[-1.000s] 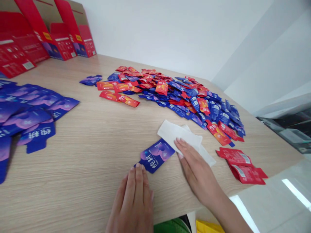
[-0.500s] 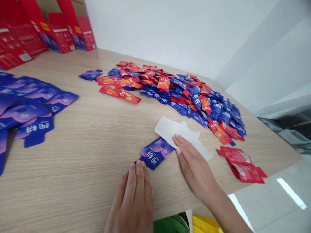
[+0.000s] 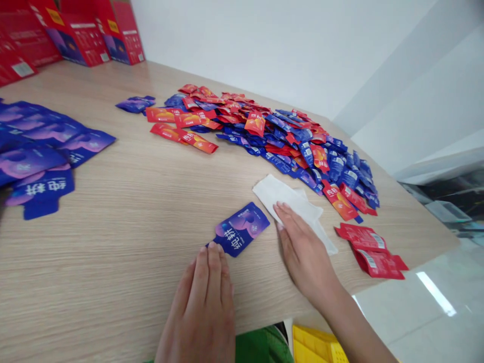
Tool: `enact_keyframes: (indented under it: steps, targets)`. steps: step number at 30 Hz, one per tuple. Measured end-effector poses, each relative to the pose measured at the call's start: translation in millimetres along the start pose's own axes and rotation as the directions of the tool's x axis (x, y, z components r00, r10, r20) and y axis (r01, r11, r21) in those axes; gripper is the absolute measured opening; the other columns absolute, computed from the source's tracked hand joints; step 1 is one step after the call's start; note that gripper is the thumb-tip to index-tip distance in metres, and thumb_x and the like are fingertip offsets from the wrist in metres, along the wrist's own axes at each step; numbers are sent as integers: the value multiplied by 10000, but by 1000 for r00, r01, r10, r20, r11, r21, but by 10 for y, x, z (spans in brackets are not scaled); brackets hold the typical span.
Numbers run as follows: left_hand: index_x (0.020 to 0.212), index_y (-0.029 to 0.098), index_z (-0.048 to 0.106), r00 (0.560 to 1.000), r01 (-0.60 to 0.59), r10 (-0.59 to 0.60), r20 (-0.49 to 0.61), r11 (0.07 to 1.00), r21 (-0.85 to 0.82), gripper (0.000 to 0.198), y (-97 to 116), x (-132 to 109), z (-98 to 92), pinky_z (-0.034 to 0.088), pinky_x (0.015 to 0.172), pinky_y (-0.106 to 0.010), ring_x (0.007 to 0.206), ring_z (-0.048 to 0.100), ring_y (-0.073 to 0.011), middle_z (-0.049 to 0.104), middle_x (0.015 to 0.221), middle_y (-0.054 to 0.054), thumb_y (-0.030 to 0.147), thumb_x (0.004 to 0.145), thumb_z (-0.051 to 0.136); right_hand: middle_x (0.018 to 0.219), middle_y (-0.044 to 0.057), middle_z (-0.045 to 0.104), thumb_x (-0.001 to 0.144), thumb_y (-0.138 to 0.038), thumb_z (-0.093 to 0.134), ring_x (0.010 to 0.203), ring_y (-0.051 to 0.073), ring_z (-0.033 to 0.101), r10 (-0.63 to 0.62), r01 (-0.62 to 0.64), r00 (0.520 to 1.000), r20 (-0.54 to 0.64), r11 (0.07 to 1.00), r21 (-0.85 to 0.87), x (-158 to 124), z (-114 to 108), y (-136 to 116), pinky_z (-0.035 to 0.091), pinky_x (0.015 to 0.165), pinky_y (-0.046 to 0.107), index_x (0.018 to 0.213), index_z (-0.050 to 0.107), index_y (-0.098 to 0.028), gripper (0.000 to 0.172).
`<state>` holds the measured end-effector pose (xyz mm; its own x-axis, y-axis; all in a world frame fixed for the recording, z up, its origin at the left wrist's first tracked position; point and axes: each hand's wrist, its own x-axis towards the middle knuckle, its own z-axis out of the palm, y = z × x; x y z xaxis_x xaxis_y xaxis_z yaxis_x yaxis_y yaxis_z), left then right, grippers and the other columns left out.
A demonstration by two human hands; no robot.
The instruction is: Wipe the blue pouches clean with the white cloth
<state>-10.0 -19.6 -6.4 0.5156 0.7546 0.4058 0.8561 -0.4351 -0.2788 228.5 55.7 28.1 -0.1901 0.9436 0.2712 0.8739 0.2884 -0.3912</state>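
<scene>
One blue-purple sachet [image 3: 244, 228] lies flat on the table before me, printed side up. The fingers of my left hand [image 3: 206, 297] are stretched out side by side, with their tips on the narrow tab at its near end. Just right of the sachet, my right hand [image 3: 304, 252] has a folded white tissue [image 3: 287, 194] under its fingers, the thumb close to the tissue's near edge. Tissue and sachet are apart, and the sachet's whole printed front shows except the covered tab.
A long heap of red and blue sachets [image 3: 272, 133] spreads across the back. Two red sachets [image 3: 372, 252] lie near the right edge. More blue sachets [image 3: 49, 136] overlap at the left. Red cartons [image 3: 83, 43] stand back left. A yellow object [image 3: 315, 348] is below the table edge.
My right hand has slid the tissue to the right, off the sachet's far end, uncovering it. My left hand stays on the tab. The view has shifted slightly.
</scene>
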Motion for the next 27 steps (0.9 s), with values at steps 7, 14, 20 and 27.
enact_keyframes:
  steps: [7,14,20,27]
  targets:
    - [1390,10,654,999,35,-34,42,999,-13,538,20,2,-54,524,1123,-461,1349,665,-354,718,1435,-241,282,993,415,1752,5,443,1089,-79,401,1648,170,364,-334,295,922,194,934,203,-72,-25,-441,361,1358,484,1742,324,-291,691]
    - [1425,-6,615,1000,-26,26,13,1000,10,553,-44,34,-27,585,1081,-481,1327,689,-365,695,1462,-266,255,970,439,1642,111,582,1130,-285,430,1554,281,531,10,-12,1000,23,994,104,-12,51,-100,399,1321,591,1558,626,-186,481]
    - [1455,-26,568,984,176,-178,4,970,-169,536,-81,318,-108,639,1010,-486,1285,705,-358,723,1417,-252,287,1027,495,1590,12,648,1119,-465,494,1541,290,543,255,-222,965,-54,913,341,-39,30,30,326,1341,606,1498,685,-330,446]
    - [1410,23,627,970,243,-241,38,941,-235,452,-171,618,-24,604,1003,-536,1256,703,-368,751,1389,-209,274,1047,528,1524,-5,706,1079,-504,565,1516,306,556,378,-274,917,-128,830,486,-7,-11,-48,255,1346,556,1407,755,-332,417]
